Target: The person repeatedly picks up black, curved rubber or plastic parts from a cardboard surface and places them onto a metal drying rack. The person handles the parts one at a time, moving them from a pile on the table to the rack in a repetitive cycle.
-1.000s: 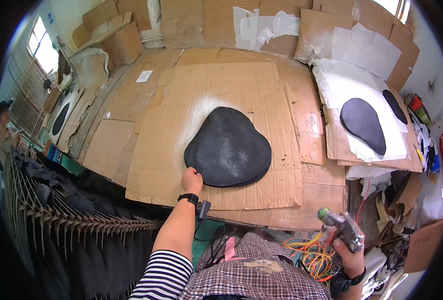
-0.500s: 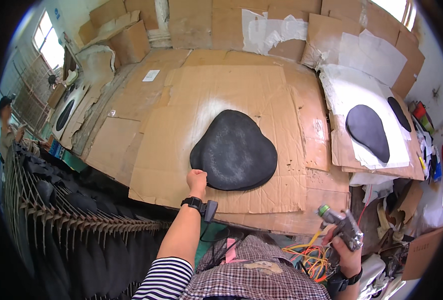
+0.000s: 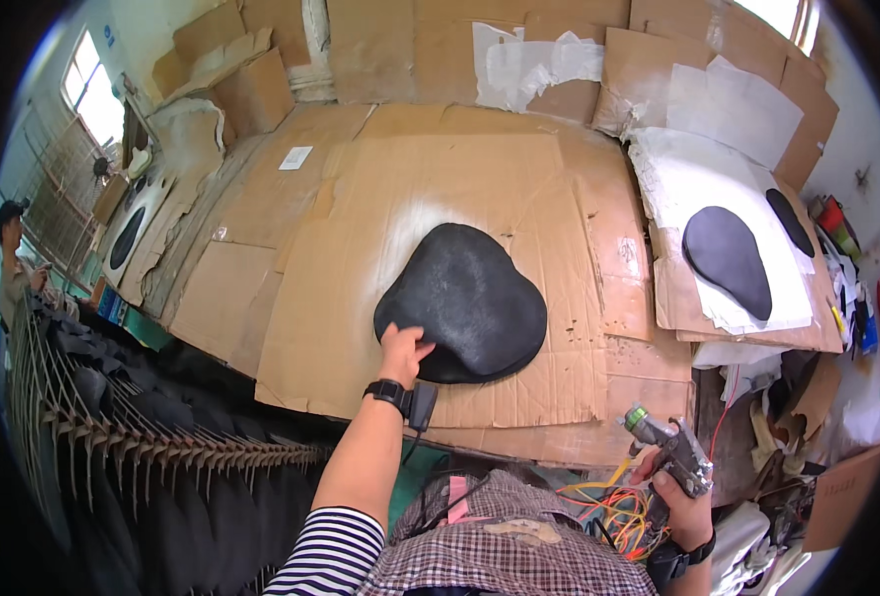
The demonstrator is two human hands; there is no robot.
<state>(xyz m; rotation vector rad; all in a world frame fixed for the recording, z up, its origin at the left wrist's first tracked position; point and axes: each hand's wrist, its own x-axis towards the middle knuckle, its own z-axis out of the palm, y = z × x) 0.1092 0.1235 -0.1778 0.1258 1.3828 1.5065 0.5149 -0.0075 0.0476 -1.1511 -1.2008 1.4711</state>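
Observation:
A thick black foam pad (image 3: 465,298) with three rounded lobes lies on the cardboard-covered table before me. Its top looks dusty grey in the middle, and a darker dip shows near its front left edge. There my left hand (image 3: 401,352) rests against the pad, fingers apart and thumb side over the rim. My right hand (image 3: 680,489) is wrapped round a spray gun (image 3: 670,452), a metal one with a green ring at its front end. It is held off the table's near right corner, pointing up and left.
Another black pad (image 3: 728,260) lies on white paper over a cardboard board at right. Dark pieces hang on a metal rack (image 3: 162,442) at lower left. Tangled orange and yellow hoses (image 3: 624,517) hang below the spray gun. A person (image 3: 18,253) stands at far left.
My left hand has moved slightly up onto the pad's edge, its fingers spreading from a closed pinch. A darker dip appears in the pad beside it. The spray gun has shifted slightly left.

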